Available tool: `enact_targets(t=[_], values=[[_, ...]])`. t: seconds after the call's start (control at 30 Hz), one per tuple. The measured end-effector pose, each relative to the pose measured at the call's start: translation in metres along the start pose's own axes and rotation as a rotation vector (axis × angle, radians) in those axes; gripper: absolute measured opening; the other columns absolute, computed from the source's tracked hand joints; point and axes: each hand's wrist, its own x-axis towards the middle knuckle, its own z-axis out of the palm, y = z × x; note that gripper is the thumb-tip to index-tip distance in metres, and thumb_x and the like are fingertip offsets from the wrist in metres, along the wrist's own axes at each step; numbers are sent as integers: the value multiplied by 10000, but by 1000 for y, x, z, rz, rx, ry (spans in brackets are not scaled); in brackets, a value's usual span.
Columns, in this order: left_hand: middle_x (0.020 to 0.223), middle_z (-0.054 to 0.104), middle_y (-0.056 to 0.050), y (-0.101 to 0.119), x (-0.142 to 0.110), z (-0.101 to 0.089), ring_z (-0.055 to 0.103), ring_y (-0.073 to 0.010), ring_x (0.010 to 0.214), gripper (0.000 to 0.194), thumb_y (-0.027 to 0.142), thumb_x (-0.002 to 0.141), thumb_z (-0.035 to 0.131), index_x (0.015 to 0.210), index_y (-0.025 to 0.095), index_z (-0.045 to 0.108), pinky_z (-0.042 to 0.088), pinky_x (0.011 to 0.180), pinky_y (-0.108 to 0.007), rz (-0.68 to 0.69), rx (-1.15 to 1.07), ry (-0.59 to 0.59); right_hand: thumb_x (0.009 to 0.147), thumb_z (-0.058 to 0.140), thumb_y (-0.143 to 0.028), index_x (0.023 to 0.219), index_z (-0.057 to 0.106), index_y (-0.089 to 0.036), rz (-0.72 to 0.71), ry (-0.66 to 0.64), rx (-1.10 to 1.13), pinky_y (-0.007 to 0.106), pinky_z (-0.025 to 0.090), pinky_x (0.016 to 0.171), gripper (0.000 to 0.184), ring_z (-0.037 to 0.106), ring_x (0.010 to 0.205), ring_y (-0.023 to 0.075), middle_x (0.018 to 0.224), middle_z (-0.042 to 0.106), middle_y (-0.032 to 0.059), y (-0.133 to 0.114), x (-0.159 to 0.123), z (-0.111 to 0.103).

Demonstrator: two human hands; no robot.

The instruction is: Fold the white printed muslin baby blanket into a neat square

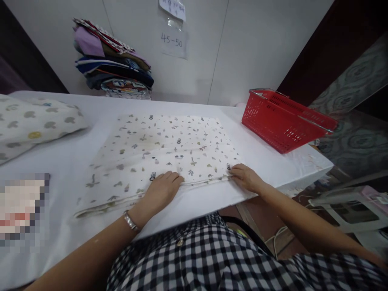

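Note:
A white cloth point(169, 149) printed with small grey, green and brown motifs lies spread on the table, its near edge doubled in layers. My left hand point(162, 188) rests flat on the near edge, left of its middle, fingers stretched out and close together. At the near right corner, my right hand point(245, 177) pinches the cloth's edge between thumb and fingers. The undersides of both hands are hidden.
The table has a white cover point(194, 210). A red basket point(285, 121) stands at the right. Folded fabrics point(115, 64) are stacked against the back wall. Another patterned cloth point(36, 125) lies at the left, above a blurred-out item point(21, 206). A stool point(351, 210) stands lower right.

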Motion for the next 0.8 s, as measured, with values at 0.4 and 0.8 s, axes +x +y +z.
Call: enact_targets(t=[0.4, 0.8], values=[[877, 607, -56, 5, 16, 5, 541, -194, 832, 208, 219, 917, 383, 915, 163, 583, 410, 704, -315, -79, -2, -40, 910, 407, -217, 1126, 571, -159, -143, -76, -101, 357, 449, 796, 277, 534, 947, 223, 1054, 602, 118, -15, 21, 2], [864, 636, -40, 6, 19, -1, 563, -181, 826, 265, 289, 938, 339, 914, 167, 572, 410, 701, -299, -183, -48, -86, 867, 412, -140, 1017, 549, -143, -137, 0, -167, 330, 401, 735, 203, 509, 845, 208, 952, 597, 111, -27, 23, 10]])
